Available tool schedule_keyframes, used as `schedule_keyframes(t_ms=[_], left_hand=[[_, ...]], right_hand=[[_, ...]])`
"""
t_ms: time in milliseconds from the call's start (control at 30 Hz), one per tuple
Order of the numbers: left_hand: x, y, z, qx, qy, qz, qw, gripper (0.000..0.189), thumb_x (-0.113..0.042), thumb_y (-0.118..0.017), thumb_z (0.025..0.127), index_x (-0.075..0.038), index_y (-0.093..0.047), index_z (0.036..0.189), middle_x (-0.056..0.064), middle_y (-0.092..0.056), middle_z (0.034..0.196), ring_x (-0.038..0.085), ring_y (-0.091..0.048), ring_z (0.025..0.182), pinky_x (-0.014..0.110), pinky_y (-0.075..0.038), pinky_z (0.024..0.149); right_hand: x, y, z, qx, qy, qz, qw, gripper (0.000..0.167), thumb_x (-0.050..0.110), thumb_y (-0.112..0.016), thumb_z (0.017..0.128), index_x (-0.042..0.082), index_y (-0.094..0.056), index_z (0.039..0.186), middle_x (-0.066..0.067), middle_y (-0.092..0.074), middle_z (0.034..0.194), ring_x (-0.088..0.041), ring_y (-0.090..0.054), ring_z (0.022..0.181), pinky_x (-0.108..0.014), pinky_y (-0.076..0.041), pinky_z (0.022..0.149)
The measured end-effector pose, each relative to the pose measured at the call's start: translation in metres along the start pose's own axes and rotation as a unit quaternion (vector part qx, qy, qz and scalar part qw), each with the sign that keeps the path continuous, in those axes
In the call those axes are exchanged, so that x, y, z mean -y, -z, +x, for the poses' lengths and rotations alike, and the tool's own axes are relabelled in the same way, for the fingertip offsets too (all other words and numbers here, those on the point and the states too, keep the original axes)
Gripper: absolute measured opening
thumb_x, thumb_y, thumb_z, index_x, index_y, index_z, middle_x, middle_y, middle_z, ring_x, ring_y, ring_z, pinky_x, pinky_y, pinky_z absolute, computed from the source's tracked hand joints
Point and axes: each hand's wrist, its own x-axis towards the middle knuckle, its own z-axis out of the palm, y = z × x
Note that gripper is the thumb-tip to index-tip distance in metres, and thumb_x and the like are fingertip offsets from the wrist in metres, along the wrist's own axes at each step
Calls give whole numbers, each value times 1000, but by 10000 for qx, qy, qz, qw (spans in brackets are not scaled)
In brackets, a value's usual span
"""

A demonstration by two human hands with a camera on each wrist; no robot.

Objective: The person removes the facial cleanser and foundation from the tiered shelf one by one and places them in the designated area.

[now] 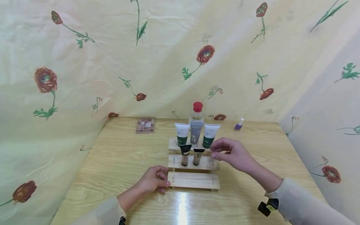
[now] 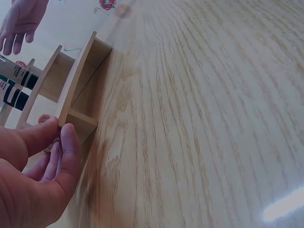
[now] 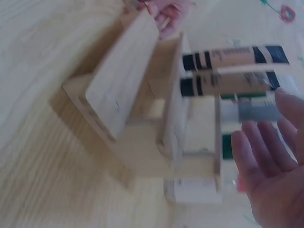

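Note:
A three-step wooden display rack point(image 1: 194, 180) stands on the table. My left hand point(image 1: 153, 179) pinches the left end of its lowest step between thumb and fingers, as the left wrist view shows close up point(image 2: 42, 161). On the middle step stand two small beige tubes with black ends, a left one point(image 1: 184, 157) and a right one point(image 1: 197, 158). The top step carries a white-and-green tube point(image 1: 182, 132), a grey tube point(image 1: 196, 132) and another white-and-green tube point(image 1: 210, 134). Beside the right end of the upper steps hovers my right hand point(image 1: 234, 155), fingers loosely bent and holding nothing.
Behind the rack is a clear bottle with a red cap point(image 1: 198, 107). A makeup palette point(image 1: 145, 125) lies at the back left, and a small purple bottle with a white cap point(image 1: 238, 124) stands at the back right. Flowered cloth point(image 1: 157, 62) hangs behind the table.

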Motion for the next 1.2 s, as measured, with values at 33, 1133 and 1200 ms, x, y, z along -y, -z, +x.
schedule_keyframes(t_ms=[33,1133,1200], left_hand=[[0,0,0,-2,9,-4,10000,57,7,-77,86,9,-50,136,16,-61,103,21,-67,77,37,-67,68],[5,-1,1,6,32,-59,10000,56,7,-76,87,9,-49,136,14,-63,99,22,-69,75,38,-67,66],[6,-2,2,8,53,-79,10000,56,8,-76,87,9,-49,136,15,-63,99,22,-69,76,39,-67,68]], right_hand=[[0,-5,1,60,45,1,10000,27,16,-80,91,8,-71,116,-14,-73,111,-20,-72,97,-31,-65,80],[1,-56,7,-270,-222,-30,9994,30,16,-83,88,19,-69,114,2,-73,105,-21,-70,96,-35,-65,79],[1,-55,6,-277,-214,-44,9994,31,18,-83,88,19,-69,115,2,-73,106,-21,-70,97,-34,-65,78]])
